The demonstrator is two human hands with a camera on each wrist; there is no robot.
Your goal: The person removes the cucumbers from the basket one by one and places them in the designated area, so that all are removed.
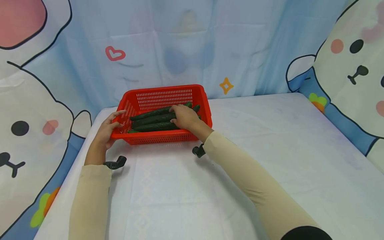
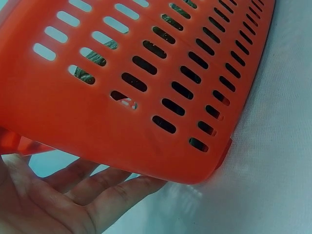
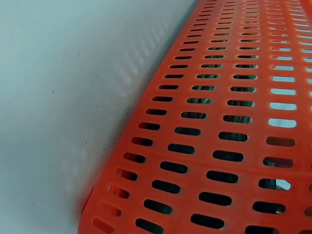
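A red plastic basket [image 1: 163,136] with slotted walls stands at the far side of the table and holds several long dark green cucumbers [image 1: 154,126]. At its left end is my left hand [image 1: 105,131], fingers stretched out against the end wall and rim. The left wrist view shows the palm and those extended fingers [image 2: 114,192] beside the red wall. Reaching over the front rim, my right hand [image 1: 186,117] grips a cucumber in the right half of the basket, thumb towards me and fingers over the far side. The right wrist view shows only the basket's slotted wall [image 3: 209,156], the hand being hidden.
A white cloth [image 1: 168,186] covers the table. Behind the basket hangs a blue curtain [image 1: 186,50] with cartoon prints, close to the table's far edge. Small dark wrist cameras [image 1: 115,163] sit under both wrists.
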